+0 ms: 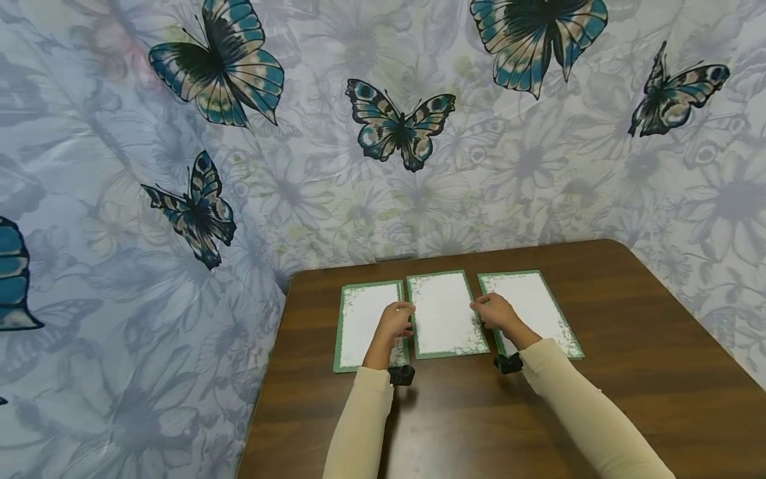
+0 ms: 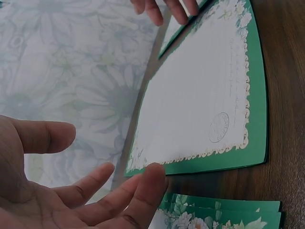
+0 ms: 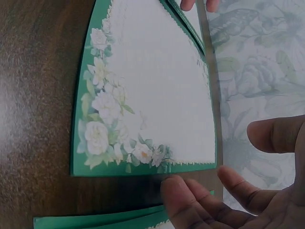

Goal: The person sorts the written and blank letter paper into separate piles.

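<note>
Three stacks of white sheets with green floral borders lie in a row on the table. My left hand (image 1: 395, 320) is at the left edge of the middle stack (image 1: 445, 316), over the right part of the left stack (image 1: 362, 322). Opposite it, my right hand (image 1: 498, 313) is at the middle stack's right edge, overlapping the right stack (image 1: 529, 299). Both wrist views show thumbs spread from loosely extended fingers, fingertips close to the middle stack's sides and nothing gripped. White flowers and a faint round stamp mark are printed on its top sheet (image 2: 190, 105).
The brown wooden table (image 1: 455, 426) has a rounded far right corner. Behind it and at the left hangs a pale floral backdrop (image 1: 323, 193) with large teal butterflies. A dark wrist camera (image 1: 402, 375) sits at my left cuff, and another (image 1: 509, 363) at my right.
</note>
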`<state>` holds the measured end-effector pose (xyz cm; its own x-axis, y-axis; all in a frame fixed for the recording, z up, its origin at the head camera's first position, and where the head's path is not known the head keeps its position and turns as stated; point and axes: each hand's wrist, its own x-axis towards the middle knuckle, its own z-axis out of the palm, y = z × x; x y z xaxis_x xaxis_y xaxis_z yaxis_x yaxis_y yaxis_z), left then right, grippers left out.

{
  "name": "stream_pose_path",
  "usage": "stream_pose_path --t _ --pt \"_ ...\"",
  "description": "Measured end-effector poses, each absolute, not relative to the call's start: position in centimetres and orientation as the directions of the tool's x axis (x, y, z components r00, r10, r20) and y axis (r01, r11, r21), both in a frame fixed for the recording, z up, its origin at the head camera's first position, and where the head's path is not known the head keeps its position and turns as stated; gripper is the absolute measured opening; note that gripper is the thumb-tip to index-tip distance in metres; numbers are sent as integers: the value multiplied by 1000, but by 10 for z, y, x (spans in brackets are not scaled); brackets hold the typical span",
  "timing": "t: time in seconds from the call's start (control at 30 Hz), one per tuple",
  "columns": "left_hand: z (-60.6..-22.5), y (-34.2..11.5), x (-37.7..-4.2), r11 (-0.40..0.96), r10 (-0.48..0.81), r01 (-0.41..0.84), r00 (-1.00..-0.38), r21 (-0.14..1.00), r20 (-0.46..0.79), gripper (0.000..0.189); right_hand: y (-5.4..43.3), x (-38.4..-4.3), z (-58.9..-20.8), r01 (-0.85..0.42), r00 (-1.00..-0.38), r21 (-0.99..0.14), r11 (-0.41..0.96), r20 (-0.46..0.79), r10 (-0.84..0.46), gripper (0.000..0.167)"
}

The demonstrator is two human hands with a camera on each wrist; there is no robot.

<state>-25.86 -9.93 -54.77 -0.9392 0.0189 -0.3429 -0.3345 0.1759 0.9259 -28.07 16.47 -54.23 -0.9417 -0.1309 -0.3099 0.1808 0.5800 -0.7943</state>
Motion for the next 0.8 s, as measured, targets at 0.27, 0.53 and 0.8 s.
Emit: stream_pose_path --t 0.27,0.53,0.8 --pt "-550 -98 -260 147 83 -346 -929 927 -360 47 168 -283 -547 203 -941 -788 581 -321 -108 55" --pt "-550 -97 -263 104 101 -354 -926 929 -364 44 167 -282 -547 208 -942 -794 571 -320 -101 53" --pt "-551 -93 -267 104 81 -388 -915 916 -396 43 165 -284 -547 202 -944 -795 572 -313 -102 52"
